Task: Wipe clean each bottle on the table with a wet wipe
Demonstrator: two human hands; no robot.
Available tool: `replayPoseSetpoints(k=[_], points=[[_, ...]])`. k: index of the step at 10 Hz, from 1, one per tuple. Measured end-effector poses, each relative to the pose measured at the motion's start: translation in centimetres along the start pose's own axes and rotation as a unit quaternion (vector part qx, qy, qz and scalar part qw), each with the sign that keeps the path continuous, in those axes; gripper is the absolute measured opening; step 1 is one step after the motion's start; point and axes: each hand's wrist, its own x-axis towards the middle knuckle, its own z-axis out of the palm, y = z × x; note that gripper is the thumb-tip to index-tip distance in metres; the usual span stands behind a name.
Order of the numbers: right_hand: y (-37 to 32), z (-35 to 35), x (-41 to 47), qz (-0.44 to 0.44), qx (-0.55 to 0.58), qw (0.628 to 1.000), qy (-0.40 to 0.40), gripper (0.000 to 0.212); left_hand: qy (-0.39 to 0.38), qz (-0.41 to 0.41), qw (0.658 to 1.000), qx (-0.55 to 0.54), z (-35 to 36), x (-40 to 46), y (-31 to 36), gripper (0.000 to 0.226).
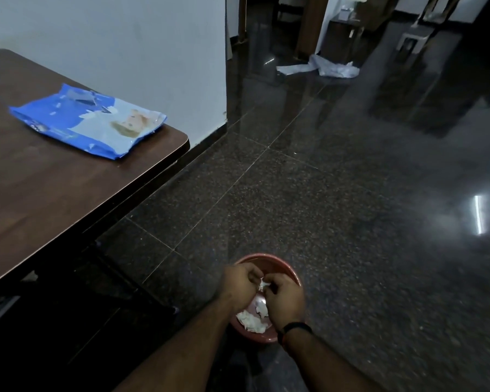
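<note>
A small wet wipe (263,284), limp and probably tear-prone, is pinched between left hand (239,281) and right hand (285,299) at lower centre; bunching is advised.

Left hand (239,282) and right hand (285,299) meet over a red bowl (290,274) on the dark floor (351,207), near centre, both pinching a small white wipe (263,284). Crumpled white wipes (252,321) lie in the bowl, probably used ones. Blue wipe pack (88,120) lies far left on the brown tabletop (40,193), near its right edge.
</note>
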Motion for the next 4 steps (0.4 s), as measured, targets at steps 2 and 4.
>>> replayPoseSetpoints(k=[2, 4], points=[[0.8, 0.3, 1.2, -0.007, -0.076, 0.997, -0.022, 0.035, -0.01, 0.019, 1.0, 0.016, 1.1, 0.2, -0.4, 0.034], [1.1, 0.4, 1.7, -0.033, -0.091, 0.995, -0.016, 0.043, -0.004, 0.096, 0.988, 0.124, 0.9, 0.5, -0.6, 0.046]])
